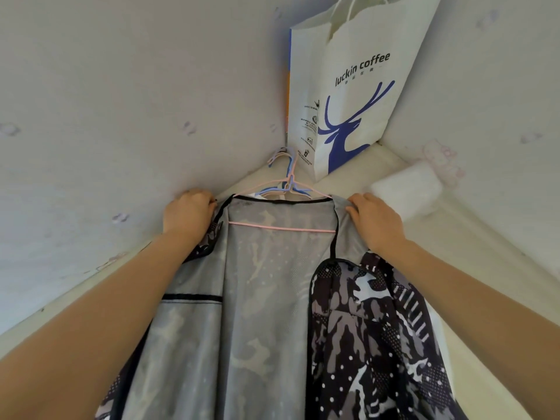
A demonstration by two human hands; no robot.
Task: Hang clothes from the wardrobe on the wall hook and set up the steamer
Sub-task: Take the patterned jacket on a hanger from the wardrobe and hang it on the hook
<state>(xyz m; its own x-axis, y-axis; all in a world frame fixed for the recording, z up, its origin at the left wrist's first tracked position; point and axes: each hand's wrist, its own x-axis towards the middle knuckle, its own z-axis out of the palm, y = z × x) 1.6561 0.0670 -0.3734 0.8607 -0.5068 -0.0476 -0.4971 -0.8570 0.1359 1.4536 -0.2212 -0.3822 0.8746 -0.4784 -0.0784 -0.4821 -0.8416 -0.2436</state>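
A grey camouflage jacket (266,298) with black trim hangs open on a pink hanger (281,228) in a wall corner. Its dark patterned outside shows at the right front panel (372,328). Several hanger hooks in blue and pink (288,169) bunch together at the top, where they catch on the wall. My left hand (188,215) grips the jacket's left shoulder edge. My right hand (374,221) holds the right shoulder edge, fingers curled over the fabric. The steamer is not in view.
A white paper bag with a blue deer print (351,95) hangs in the corner above the hangers. A white rolled cloth (409,192) lies against the right wall. Pale walls (106,101) close in on both sides.
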